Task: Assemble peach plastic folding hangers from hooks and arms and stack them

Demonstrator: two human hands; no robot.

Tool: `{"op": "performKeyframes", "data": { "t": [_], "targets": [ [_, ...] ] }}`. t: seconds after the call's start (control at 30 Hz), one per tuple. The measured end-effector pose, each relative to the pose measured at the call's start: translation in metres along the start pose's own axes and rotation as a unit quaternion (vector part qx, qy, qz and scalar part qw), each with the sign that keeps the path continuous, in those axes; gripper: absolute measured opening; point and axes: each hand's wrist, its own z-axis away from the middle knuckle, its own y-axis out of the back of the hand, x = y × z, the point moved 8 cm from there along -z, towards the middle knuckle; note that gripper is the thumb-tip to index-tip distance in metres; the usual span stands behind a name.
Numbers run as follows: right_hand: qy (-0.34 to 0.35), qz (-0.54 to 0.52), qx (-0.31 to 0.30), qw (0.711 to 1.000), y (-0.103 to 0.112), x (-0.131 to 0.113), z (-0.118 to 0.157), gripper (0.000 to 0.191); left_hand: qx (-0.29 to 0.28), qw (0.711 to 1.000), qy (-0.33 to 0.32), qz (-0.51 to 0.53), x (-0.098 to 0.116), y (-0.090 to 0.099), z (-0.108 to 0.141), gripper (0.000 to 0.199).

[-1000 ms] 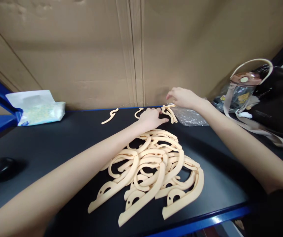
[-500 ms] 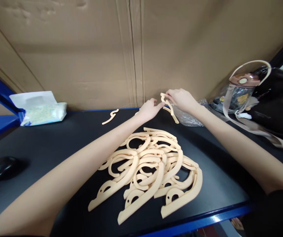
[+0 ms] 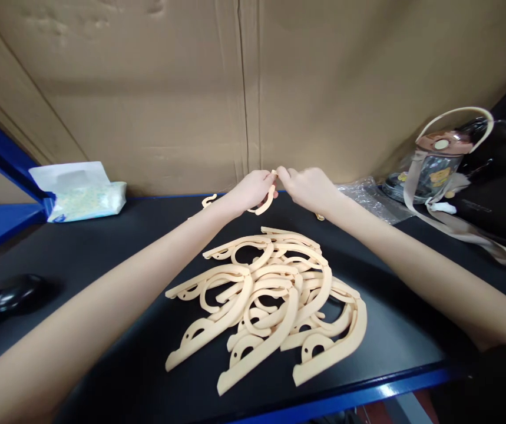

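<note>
Above the black tabletop (image 3: 85,241), the left hand (image 3: 255,188) pinched a curved cream plastic piece (image 3: 271,198), hanging downward. The right hand (image 3: 304,185) curled just beside, hold unclear.

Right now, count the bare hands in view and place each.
2: the left hand, holding a pale curved piece, and the right hand, close beside it. Both are beyond the pale pile; no other hand shows.
</note>
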Motion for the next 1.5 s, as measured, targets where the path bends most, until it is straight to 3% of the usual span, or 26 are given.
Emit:
{"op": "performKeyframes", "data": {
  "t": [0.23, 0.4, 0.5, 0.57, 0.7, 0.83, 0.93, 1.03, 1.23, 1.37, 1.5],
  "targets": [
    [-0.025, -0.067, -0.012, 0.997, 0.004, -0.016, -0.007, 0.034, 0.007, 0.995, -0.009, -0.103, 0.006, 0.025, 0.012, 0.033],
    [-0.091, -0.150, -0.090, 0.980, -0.018, 0.012, -0.017, 0.025, 0.014, 0.988, -0.028, -0.149, 0.012, 0.047, 0.030, 0.026],
    [-0.138, -0.140, -0.116, 0.974, -0.040, 0.037, -0.017, 0.032, 0.016, 0.987, -0.002, -0.161, -0.011, 0.074, 0.032, 0.025],
    [-0.164, -0.116, -0.112, 0.973, -0.050, 0.045, -0.016, 0.035, 0.066, 0.977, 0.035, -0.199, -0.038, 0.100, 0.030, 0.026],
    [-0.187, -0.084, -0.106, 0.973, -0.065, 0.038, -0.016, 0.037, 0.135, 0.960, 0.087, -0.228, -0.094, 0.125, 0.021, 0.030],
    [-0.187, -0.078, -0.111, 0.973, -0.074, 0.027, -0.018, 0.039, 0.170, 0.942, 0.101, -0.273, -0.116, 0.123, 0.022, 0.030],
    [-0.190, -0.072, -0.113, 0.973, -0.075, 0.029, -0.014, 0.041, 0.195, 0.924, 0.102, -0.312, -0.110, 0.121, 0.034, 0.041],
    [-0.203, -0.071, -0.129, 0.968, -0.075, 0.038, -0.005, 0.046, 0.181, 0.914, 0.100, -0.349, -0.102, 0.116, 0.052, 0.053],
    [-0.225, -0.094, -0.181, 0.953, -0.082, 0.055, 0.005, 0.039, 0.134, 0.881, 0.067, -0.448, -0.097, 0.105, 0.077, 0.025],
    [-0.220, -0.105, -0.180, 0.953, -0.081, 0.056, 0.002, 0.028, 0.139, 0.874, 0.061, -0.462, -0.098, 0.109, 0.080, 0.026],
    [-0.244, -0.075, -0.178, 0.950, -0.072, 0.063, 0.007, 0.036, 0.142, 0.875, 0.053, -0.460, -0.098, 0.113, 0.081, 0.027]
  ]
}}
